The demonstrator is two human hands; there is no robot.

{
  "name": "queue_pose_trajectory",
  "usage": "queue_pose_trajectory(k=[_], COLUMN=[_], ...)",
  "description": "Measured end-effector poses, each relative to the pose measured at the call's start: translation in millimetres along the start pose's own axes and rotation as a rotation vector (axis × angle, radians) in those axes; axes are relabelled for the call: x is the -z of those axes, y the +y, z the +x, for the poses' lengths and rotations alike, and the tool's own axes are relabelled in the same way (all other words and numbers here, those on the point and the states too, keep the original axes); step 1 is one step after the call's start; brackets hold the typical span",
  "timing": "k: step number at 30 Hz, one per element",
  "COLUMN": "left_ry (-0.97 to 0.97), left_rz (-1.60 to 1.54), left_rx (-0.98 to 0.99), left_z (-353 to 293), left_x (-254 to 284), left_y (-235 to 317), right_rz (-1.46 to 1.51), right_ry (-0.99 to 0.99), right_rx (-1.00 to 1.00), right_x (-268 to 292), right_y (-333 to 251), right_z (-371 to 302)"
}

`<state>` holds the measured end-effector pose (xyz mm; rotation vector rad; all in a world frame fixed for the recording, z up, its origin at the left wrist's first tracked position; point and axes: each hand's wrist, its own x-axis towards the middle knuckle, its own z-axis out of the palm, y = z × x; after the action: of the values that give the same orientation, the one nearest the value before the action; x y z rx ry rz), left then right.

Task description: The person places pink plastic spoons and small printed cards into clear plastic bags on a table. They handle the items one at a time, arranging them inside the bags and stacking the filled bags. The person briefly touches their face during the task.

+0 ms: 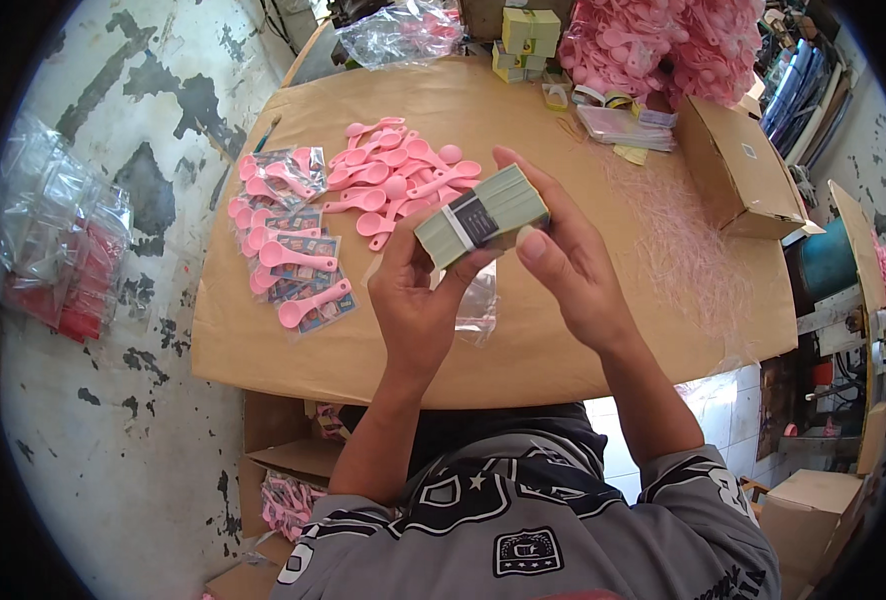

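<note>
Above the near middle of the table, I hold a thick stack of pale green cards with a black printed patch across it. My left hand is closed round its left end, thumb along the near edge. My right hand is at the right end, fingers behind the stack and thumb by its near corner. Below the hands lies a clear plastic bag, partly hidden. Beyond the left hand is a loose pile of pink measuring spoons. To its left, more pink spoons lie in a column on printed cards and clear packets.
A cardboard box stands at the table's right edge, near scattered pink shreds. At the back are green card stacks, clear sleeves and large bags of pink spoons. Plastic bags hang on the left wall.
</note>
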<state>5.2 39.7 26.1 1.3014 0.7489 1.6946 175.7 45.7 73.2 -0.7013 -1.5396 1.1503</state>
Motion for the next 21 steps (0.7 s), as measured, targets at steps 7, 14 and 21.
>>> queue_pose_trajectory(k=[7,14,21], left_ry=[0.045,0.105,-0.017], left_rz=[0.132,0.118,0.061], left_rx=[-0.082,-0.027,0.019], left_z=[-4.9,13.1,-9.9], left_x=[-3.6,7.8,-1.7], left_y=[1.6,2.5,7.6], right_rz=[-0.064,-0.179,-0.103], right_ry=[0.079,-0.241,0.183], right_rx=[0.096,0.104,0.089], right_x=[-26.9,-22.0,3.0], right_y=[2.7,-7.3,-0.3], right_z=[-48.0,-86.4,-14.8])
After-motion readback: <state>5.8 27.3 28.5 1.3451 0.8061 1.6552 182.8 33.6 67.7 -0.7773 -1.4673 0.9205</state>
